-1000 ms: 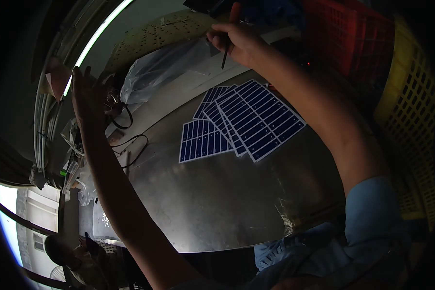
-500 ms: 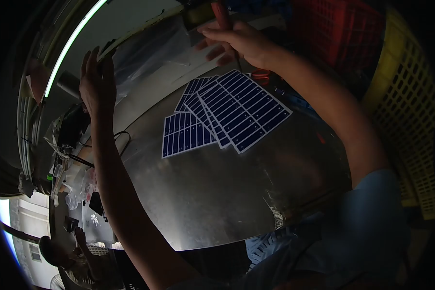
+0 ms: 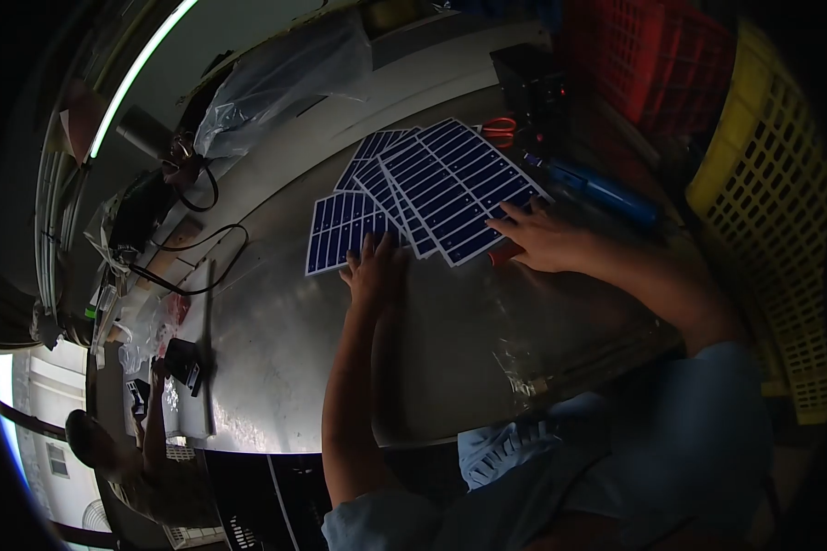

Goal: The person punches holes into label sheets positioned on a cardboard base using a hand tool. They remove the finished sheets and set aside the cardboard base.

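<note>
Several overlapping sheets (image 3: 455,188), printed with rows of dark blue rectangles on white, lie fanned out on the metal tabletop. My left hand (image 3: 372,266) rests at the lower edge of the left sheet, fingers apart and holding nothing. At the right corner of the top sheet is my right hand (image 3: 551,239), its fingers stretched over the sheet's edge. A red-handled tool (image 3: 505,253) sticks out from under that palm, seemingly kept against it; its shaft is hidden. Orange-handled scissors (image 3: 498,131) lie just beyond the sheets.
A blue cylindrical object (image 3: 606,195) and a black box (image 3: 531,78) with a red light stand to the right. Beyond are a red crate (image 3: 657,64) and a yellow basket (image 3: 763,138). Clear plastic (image 3: 285,83) and a black cable (image 3: 220,239) lie left. Another person (image 3: 124,459) is at lower left.
My left hand has come down from the upper left to the sheets. The right hand has lowered from above the far edge to the sheets' right corner, bringing the red-handled tool.
</note>
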A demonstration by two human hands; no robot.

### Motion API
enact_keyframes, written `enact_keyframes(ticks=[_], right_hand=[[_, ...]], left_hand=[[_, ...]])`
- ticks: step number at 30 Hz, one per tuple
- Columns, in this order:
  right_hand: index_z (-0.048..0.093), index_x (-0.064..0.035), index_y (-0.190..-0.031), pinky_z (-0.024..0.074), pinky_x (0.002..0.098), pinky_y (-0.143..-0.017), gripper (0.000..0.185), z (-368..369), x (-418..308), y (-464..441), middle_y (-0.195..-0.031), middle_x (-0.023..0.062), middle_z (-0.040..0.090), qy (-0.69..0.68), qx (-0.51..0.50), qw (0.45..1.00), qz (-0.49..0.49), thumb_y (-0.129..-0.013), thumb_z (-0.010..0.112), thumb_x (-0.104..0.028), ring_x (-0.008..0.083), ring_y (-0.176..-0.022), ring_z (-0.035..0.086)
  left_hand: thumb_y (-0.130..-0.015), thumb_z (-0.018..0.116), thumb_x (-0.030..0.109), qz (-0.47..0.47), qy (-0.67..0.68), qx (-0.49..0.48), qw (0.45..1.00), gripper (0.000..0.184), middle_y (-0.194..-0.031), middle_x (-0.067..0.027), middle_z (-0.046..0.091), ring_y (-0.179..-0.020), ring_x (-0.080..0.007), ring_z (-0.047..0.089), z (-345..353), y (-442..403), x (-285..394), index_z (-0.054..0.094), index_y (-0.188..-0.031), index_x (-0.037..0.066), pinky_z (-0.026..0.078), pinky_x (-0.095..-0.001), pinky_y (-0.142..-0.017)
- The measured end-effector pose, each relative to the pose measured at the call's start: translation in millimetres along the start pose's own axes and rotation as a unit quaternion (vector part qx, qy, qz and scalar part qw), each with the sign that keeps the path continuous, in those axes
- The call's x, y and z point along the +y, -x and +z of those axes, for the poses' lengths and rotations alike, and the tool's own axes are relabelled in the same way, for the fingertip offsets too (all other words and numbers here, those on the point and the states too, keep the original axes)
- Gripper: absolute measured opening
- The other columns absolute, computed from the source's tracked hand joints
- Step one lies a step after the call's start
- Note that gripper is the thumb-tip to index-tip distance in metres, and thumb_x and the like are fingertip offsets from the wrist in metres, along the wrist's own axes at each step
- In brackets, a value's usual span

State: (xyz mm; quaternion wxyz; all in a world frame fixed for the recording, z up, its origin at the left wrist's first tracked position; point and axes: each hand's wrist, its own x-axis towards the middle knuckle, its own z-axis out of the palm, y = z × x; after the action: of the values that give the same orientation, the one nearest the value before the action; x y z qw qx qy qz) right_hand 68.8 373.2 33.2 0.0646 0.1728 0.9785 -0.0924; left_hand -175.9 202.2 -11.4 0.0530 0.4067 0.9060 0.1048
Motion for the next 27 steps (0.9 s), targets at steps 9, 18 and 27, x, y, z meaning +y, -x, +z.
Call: enact_keyframes(ticks=[9,18,27], right_hand=[[0.048,-0.0113,-0.132,0.0231,0.0536,-0.109,0.055,34,2,9,-0.145,0.0160,0.032,-0.027,0.035,0.991,-0.124,-0.083,0.061,-0.034,0.0474,-0.128,0.031],[0.055,-0.0065,-0.117,0.0403,0.0436,-0.099,0.040,24,-6,41,-0.127,0.0152,0.053,-0.024,0.152,0.966,-0.206,-0.081,0.063,-0.023,0.0365,-0.118,0.049],[0.060,-0.0019,-0.076,0.0514,0.0429,-0.061,0.009,-6,-29,104,-0.067,0.0148,0.063,-0.017,0.139,0.981,-0.134,-0.070,0.061,-0.008,0.0329,-0.070,0.065]], left_hand=[[-0.092,0.047,0.034,0.070,-0.061,0.041,0.995,0.045,-0.144,-0.0095,0.037,-0.134,-0.0371,0.030,-6,45,-21,0.048,-0.133,0.016,0.019,-0.0524,-0.110],[-0.089,0.053,0.019,0.298,-0.033,0.084,0.950,0.032,-0.125,-0.0164,0.055,-0.127,-0.0314,0.042,6,50,-68,0.059,-0.117,0.003,0.026,-0.0453,-0.109],[-0.086,0.062,0.020,0.373,0.218,0.024,0.901,0.053,-0.119,-0.0227,0.056,-0.113,-0.0373,0.053,-52,155,89,0.043,-0.131,0.000,0.045,-0.0409,-0.091]])
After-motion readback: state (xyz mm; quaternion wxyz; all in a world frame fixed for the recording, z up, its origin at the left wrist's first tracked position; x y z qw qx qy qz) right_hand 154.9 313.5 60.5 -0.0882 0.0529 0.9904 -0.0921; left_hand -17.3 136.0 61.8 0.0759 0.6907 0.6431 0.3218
